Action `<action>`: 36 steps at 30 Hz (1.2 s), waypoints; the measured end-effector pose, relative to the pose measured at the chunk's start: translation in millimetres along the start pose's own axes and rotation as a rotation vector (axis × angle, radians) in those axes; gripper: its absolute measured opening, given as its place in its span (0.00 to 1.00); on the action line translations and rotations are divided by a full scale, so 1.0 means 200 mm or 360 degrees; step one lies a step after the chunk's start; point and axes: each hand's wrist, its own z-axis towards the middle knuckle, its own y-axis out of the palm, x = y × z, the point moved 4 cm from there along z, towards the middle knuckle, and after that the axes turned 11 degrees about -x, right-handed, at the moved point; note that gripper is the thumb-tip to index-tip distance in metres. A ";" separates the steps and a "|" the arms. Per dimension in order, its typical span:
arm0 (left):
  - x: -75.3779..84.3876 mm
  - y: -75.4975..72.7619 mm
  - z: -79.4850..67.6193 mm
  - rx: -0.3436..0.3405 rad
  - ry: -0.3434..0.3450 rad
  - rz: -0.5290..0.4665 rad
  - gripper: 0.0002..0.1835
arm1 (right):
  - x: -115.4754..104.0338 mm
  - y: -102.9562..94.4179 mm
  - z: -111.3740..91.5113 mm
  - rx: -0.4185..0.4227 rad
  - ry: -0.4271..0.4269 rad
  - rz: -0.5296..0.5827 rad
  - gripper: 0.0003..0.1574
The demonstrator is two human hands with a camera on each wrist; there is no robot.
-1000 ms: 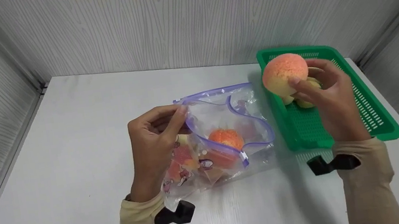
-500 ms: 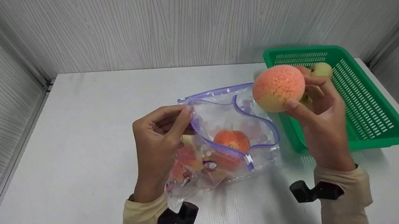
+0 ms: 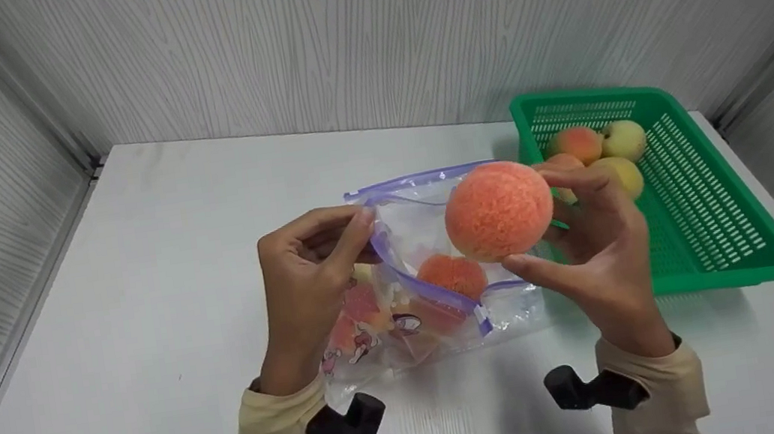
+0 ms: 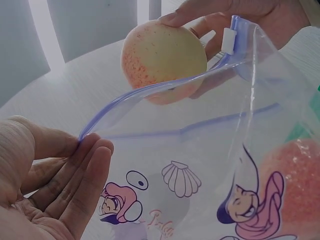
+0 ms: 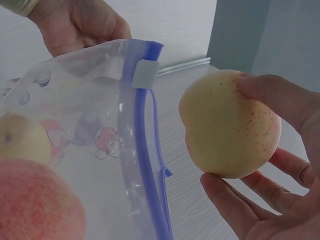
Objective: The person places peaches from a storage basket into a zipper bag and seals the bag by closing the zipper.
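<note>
My left hand (image 3: pixel 313 280) pinches the purple-edged rim of a clear zip bag (image 3: pixel 440 327) printed with cartoon figures. The bag's mouth gapes, and its white slider (image 5: pixel 146 74) hangs at the right end of the rim. Inside lie peaches, one orange-red peach (image 3: pixel 453 276) showing through the opening. My right hand (image 3: pixel 600 248) grips another peach (image 3: pixel 500 210) between thumb and fingers. In the head view this peach overlaps the right side of the bag's mouth. From the right wrist, its pale yellow, red-flecked side (image 5: pixel 227 125) shows just beside the zip edge.
A green plastic basket (image 3: pixel 718 201) stands to the right on the white table (image 3: pixel 191 275), with several peaches (image 3: pixel 622 141) toward its back left. Wood-grained panels (image 3: pixel 332 43) rise behind the table and at both sides.
My right hand has carried its peach leftward and down, from over the basket to the bag's mouth. The left hand keeps its pinch on the rim. More peaches in the basket are uncovered.
</note>
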 end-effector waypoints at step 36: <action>-0.01 -0.02 0.00 0.0043 0.0050 0.0005 0.07 | -0.05 0.24 -0.09 -0.0792 0.0700 -0.1254 0.16</action>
